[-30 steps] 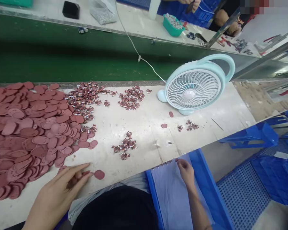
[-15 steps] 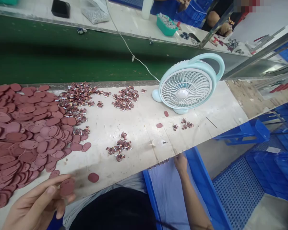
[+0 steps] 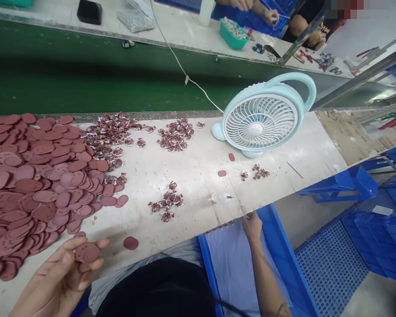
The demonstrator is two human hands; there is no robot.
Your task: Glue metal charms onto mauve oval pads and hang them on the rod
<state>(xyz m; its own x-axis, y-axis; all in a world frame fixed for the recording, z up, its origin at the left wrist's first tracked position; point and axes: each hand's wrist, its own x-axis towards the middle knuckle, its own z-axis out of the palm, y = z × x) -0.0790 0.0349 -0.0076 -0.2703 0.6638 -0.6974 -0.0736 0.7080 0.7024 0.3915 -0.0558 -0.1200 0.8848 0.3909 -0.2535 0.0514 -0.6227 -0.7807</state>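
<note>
At the bench edge, the left hand (image 3: pixel 61 275) pinches a flat oval maroon disc (image 3: pixel 87 252); the right hand (image 3: pixel 252 225) grips lilac fabric (image 3: pixel 232 264).

Your left hand (image 3: pixel 57 277) is cut off at the bottom edge, wrist out of sight. Your right hand's (image 3: pixel 251 225) fingertips are hidden against the table edge (image 3: pixel 191 235), so you can't tell what they pinch. The disc pile (image 3: pixel 36 185) runs past the left edge. The scrap bits (image 3: pixel 166 204) are too small to make out.
</note>
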